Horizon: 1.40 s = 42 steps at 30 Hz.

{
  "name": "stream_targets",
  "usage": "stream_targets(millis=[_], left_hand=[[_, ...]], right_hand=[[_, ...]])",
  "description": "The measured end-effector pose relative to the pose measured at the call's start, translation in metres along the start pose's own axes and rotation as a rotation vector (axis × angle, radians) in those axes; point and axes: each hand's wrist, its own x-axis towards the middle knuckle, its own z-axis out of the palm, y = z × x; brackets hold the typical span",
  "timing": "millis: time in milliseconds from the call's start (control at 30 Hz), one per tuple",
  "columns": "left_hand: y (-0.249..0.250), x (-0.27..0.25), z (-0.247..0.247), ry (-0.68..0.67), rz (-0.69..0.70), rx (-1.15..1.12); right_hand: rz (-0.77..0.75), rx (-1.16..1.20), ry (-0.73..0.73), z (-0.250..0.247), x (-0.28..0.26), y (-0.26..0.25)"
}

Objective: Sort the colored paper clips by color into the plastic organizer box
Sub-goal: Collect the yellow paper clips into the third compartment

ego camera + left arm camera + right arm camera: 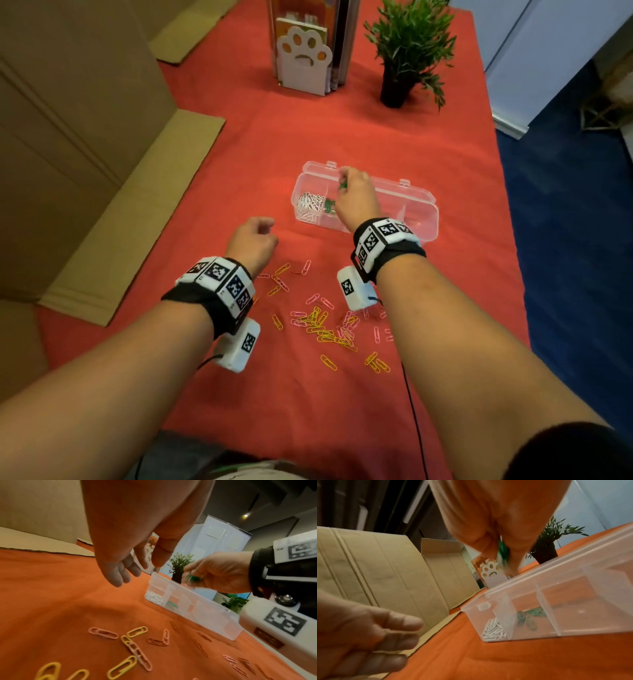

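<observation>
The right hand [356,198], its grip pinching green clips [502,551], hangs directly above the box [416,202] and its second compartment from the left, where green clips already lie, while the left hand [251,240], loosely curled and empty, sits nearer the loose clips [325,329] on the tabletop.

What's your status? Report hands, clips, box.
Right hand pinching green clips over box. Left hand empty, hovering. Yellow and pink clips unsorted. Nothing blocking.
</observation>
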Motion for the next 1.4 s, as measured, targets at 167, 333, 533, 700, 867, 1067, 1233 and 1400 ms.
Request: stream_targets(millis=[167,333,533,700,867,1067,1233,1400], left_hand=[[-0.020,0.005,-0.012,0.055,0.046,0.081],[-0.028,-0.013,0.009,-0.037,0.074,0.197],[-0.025,-0.046,0.054,-0.250,0.225,0.334],[-0.019,-0.072,0.091,-0.345,0.332,0.469],[-0.017,-0.091,0.133,-0.419,0.475,0.614],[-0.016,-0.096,0.165,-0.432,0.678,0.786],[-0.024,-0.092,0.164,-0.410,0.723,0.934],[-0.029,-0.092,0.153,-0.386,0.686,1.057]], right_hand=[[0.056,-0.086,-0.100,-0.005,-0.002,-0.004],[0.055,0.018,-0.079,-0.021,-0.033,0.025],[0.192,-0.054,-0.085,-0.054,-0.095,0.098],[0.280,-0.201,-0.106,-0.072,-0.149,0.156],[0.273,-0.253,-0.096,-0.072,-0.174,0.188],[0.130,-0.314,-0.036,-0.066,-0.169,0.196],[0.079,-0.430,-0.058,-0.064,-0.164,0.205],[0.009,-0.463,-0.084,-0.049,-0.161,0.199]])
